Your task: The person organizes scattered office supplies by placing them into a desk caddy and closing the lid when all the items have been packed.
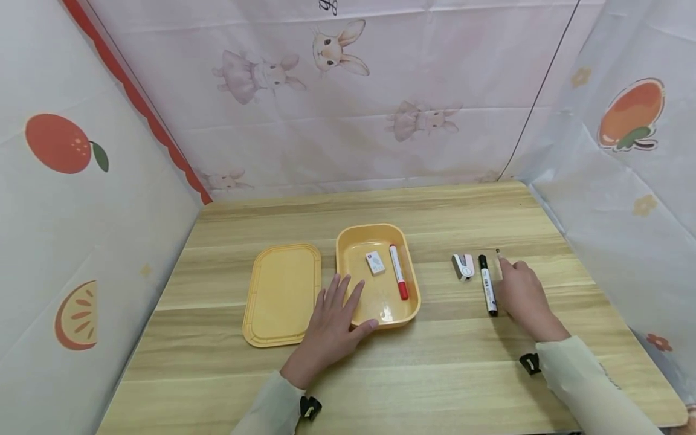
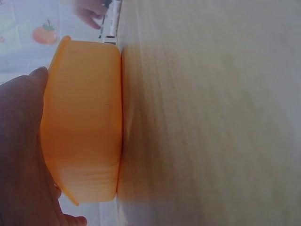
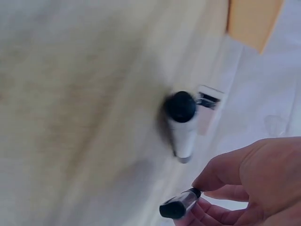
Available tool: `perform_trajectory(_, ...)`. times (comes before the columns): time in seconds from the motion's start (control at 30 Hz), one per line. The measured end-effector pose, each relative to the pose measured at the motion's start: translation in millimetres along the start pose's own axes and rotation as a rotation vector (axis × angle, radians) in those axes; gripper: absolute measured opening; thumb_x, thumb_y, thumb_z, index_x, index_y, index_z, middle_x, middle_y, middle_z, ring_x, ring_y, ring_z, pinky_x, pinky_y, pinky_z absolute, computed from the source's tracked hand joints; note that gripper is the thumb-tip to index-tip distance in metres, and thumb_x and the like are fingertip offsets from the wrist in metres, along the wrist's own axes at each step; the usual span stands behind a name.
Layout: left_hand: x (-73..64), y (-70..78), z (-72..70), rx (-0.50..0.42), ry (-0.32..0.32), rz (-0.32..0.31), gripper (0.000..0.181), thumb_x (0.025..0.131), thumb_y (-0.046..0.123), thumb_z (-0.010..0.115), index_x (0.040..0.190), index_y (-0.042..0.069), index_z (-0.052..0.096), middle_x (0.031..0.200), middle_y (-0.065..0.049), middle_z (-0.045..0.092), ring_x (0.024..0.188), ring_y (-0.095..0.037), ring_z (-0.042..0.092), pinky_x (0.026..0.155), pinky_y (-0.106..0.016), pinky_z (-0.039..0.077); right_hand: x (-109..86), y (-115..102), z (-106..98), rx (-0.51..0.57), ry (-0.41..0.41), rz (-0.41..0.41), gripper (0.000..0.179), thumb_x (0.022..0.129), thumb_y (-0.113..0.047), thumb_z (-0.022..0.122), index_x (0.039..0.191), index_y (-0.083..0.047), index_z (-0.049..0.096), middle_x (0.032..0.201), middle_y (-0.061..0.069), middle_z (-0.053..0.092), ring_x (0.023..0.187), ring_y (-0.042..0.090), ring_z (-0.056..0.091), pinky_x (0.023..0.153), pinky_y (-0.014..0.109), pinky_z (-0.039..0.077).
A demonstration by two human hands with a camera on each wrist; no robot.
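Observation:
My left hand (image 1: 334,323) rests with spread, fairly straight fingers over the near left rim of a yellow plastic box (image 1: 413,308). Inside the box lie a small white eraser (image 1: 375,263) and a white marker with a red cap (image 1: 399,272). On the right, my right hand (image 1: 524,296) pinches a slim pen (image 3: 186,202) with a black end and a clear-looking barrel, mostly hidden by the fingers in the head view. Just left of that hand a black-capped white marker (image 1: 487,285) lies on the table. Beside it sits a small grey-and-pink stapler (image 1: 464,266).
A flat yellow lid (image 1: 285,296) lies left of the box, close to its side. The wooden table (image 1: 435,374) meets printed cloth walls (image 1: 337,139) at the back and both sides.

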State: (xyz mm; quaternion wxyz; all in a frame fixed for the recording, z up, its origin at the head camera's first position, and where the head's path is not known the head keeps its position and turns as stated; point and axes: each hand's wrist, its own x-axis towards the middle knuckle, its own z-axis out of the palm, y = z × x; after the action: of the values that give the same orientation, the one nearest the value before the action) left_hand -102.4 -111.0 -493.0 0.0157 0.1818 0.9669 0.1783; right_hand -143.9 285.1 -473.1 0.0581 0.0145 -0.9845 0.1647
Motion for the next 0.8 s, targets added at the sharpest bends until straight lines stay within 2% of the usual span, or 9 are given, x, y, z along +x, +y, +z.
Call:
perform_trajectory(0.27, -1.2, -0.5, 0.1, -0.009, 0.001, 0.001, 0.083, 0.095, 0.072, 0.043, 0.163, 0.031, 0.018, 0.170, -0.004, 0.010, 0.158, -0.021, -0.008, 0.125, -0.057, 0.006, -0.5, -24, -17, 0.021, 0.086, -0.082, 0.055, 0.084, 0.007, 0.055, 0.137, 0.018, 0.047, 0.099, 0.037, 0.056, 0.075, 0.038, 0.055, 0.063, 0.050, 0.048)
perform_trajectory(0.47, -1.4, -0.2, -0.4, -0.009, -0.001, -0.002, 0.083, 0.095, 0.072, 0.043, 0.163, 0.031, 0.018, 0.170, -0.004, 0.010, 0.158, -0.021, -0.008, 0.125, -0.057, 0.006, 0.1, -46, -22, 0.048, 0.117, -0.128, 0.054, 0.084, 0.007, 0.057, 0.137, 0.017, 0.049, 0.096, 0.033, 0.058, 0.076, 0.035, 0.053, 0.061, 0.045, 0.046)
perform_trajectory(0.7, -1.5, 0.2, -0.8, 0.001, -0.011, -0.009, 0.085, 0.093, 0.079, 0.035, 0.163, 0.033, 0.015, 0.171, -0.003, 0.009, 0.157, -0.020, -0.010, 0.125, -0.056, 0.005, 3.8, -70, -23, 0.097, 0.104, -0.148, 0.056, 0.085, 0.008, 0.058, 0.139, 0.014, 0.048, 0.104, 0.033, 0.058, 0.080, 0.035, 0.054, 0.063, 0.043, 0.048)
perform_trajectory(0.8, -1.5, 0.8, -0.8, 0.004, -0.014, -0.010, 0.086, 0.093, 0.080, 0.031, 0.163, 0.033, 0.015, 0.171, -0.003, 0.008, 0.157, -0.020, -0.010, 0.125, -0.057, 0.006, 6.7, -80, -21, 0.107, 0.106, -0.154, 0.053, 0.088, 0.005, 0.059, 0.140, 0.012, 0.049, 0.105, 0.032, 0.059, 0.082, 0.036, 0.055, 0.066, 0.044, 0.049)
